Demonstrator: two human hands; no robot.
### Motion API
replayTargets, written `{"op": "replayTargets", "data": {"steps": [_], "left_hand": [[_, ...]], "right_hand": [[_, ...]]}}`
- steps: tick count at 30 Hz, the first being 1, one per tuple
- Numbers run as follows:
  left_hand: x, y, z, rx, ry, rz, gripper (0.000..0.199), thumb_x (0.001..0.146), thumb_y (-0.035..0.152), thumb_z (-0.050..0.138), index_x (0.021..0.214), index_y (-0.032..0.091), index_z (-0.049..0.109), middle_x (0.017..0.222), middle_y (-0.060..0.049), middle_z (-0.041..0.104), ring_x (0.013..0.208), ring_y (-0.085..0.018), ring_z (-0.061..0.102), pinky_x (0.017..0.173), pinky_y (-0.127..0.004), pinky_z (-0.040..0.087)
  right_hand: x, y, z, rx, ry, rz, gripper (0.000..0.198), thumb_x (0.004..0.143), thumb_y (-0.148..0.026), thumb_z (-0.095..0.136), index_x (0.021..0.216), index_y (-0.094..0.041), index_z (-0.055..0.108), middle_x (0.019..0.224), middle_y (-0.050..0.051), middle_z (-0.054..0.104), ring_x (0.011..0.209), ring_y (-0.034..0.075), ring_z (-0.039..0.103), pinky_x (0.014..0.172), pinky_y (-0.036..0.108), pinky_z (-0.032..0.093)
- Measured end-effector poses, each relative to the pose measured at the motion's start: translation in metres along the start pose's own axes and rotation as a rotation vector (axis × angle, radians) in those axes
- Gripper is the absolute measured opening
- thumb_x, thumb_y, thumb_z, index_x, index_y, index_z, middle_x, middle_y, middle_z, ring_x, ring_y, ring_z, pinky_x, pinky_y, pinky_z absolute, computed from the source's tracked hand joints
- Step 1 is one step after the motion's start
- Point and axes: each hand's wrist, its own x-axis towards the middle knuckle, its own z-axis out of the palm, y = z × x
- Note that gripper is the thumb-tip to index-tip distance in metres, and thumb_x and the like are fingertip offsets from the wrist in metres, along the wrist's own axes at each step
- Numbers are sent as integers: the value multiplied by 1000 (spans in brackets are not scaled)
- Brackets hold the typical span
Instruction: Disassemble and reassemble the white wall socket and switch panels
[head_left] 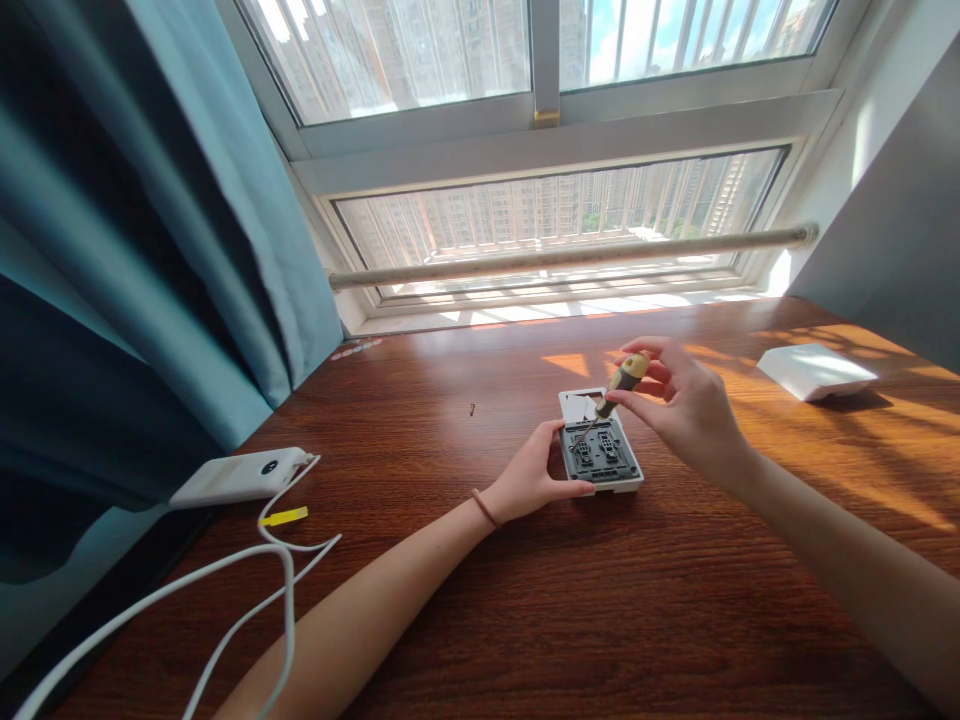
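Note:
A wall switch [600, 462] with a white frame and a dark grey inner face lies on the wooden table in the head view. My left hand [534, 470] grips it along its left side, thumb at the near edge. My right hand [682, 400] is closed around a screwdriver [622, 383] with a yellow and black handle. The tool is tilted, its thin shaft slanting down left to the switch's left part; whether the tip touches a screw is too small to tell. Behind the switch lies a white cover piece [577, 406], partly hidden by the screwdriver.
A small screw [472, 409] lies on the table [420, 400] left of the switch. A white box-like piece [816, 371] sits at the right. On the left are a white power bank [238, 477], its white cable [288, 590] with a yellow tag [286, 517], and a blue curtain [217, 200].

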Motion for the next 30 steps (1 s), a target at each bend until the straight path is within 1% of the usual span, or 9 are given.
{"op": "replayTargets", "data": {"steps": [3, 5, 11, 14, 17, 19, 21, 25, 30], "left_hand": [[0, -2, 0, 15, -3, 9, 78, 58, 33, 77, 124, 19, 38, 124, -12, 49, 113, -26, 49, 98, -43, 38], [0, -2, 0, 22, 0, 19, 78, 58, 33, 77, 124, 19, 38, 124, -12, 49, 113, -26, 48, 98, -43, 38], [0, 1, 1, -17, 5, 32, 74, 58, 30, 77, 121, 19, 40, 122, -10, 50, 112, -26, 49, 97, -44, 39], [0, 1, 1, -38, -1, 17, 74, 58, 28, 78, 121, 20, 39, 122, -10, 51, 111, -25, 50, 97, -44, 40], [0, 0, 1, -38, -2, 12, 75, 58, 28, 78, 121, 20, 39, 122, -11, 50, 112, -25, 50, 98, -45, 39], [0, 0, 1, -30, 1, 12, 76, 58, 28, 78, 122, 20, 39, 123, -11, 50, 112, -25, 50, 98, -45, 38], [0, 0, 1, -18, 2, 15, 77, 58, 29, 78, 122, 20, 38, 124, -11, 50, 112, -26, 50, 98, -45, 38], [0, 1, 0, 5, 1, 17, 76, 58, 30, 77, 123, 20, 39, 123, -11, 50, 112, -26, 50, 99, -45, 37], [0, 2, 0, 1, -5, 20, 76, 59, 30, 77, 123, 20, 39, 125, -11, 49, 114, -26, 48, 99, -43, 36]], "right_hand": [[-3, -9, -3, 128, -226, -68, 27, 78, -14, 54, 103, -22, 48, 107, 8, 59, 102, 21, 57, 86, 39, 50], [-6, -13, -2, 118, -302, -127, 25, 79, -11, 49, 102, -22, 48, 109, 7, 58, 106, 21, 54, 88, 38, 48], [-10, -11, 4, -76, -134, -96, 15, 81, -31, 56, 90, -22, 49, 87, 4, 64, 77, 18, 62, 66, 31, 49], [-7, -11, 1, -286, -59, -62, 21, 82, -40, 54, 90, -21, 52, 76, 3, 66, 63, 17, 61, 56, 28, 44], [-6, -14, -4, -574, -30, -100, 30, 79, -49, 54, 85, -19, 53, 61, 3, 60, 54, 18, 57, 50, 28, 38], [-5, -16, -8, -651, -71, -110, 30, 80, -49, 52, 78, -19, 52, 51, 0, 53, 47, 16, 51, 47, 27, 33], [-2, -17, -12, -562, -176, -120, 24, 83, -43, 51, 78, -19, 50, 50, -2, 51, 45, 14, 48, 45, 26, 33], [7, -9, -19, -301, -370, -149, 18, 83, -33, 52, 96, -20, 51, 74, 2, 60, 59, 14, 54, 53, 26, 43], [11, 0, -19, -174, -276, -46, 33, 84, -27, 49, 115, -19, 45, 86, 4, 59, 59, 13, 56, 53, 27, 47]]}}
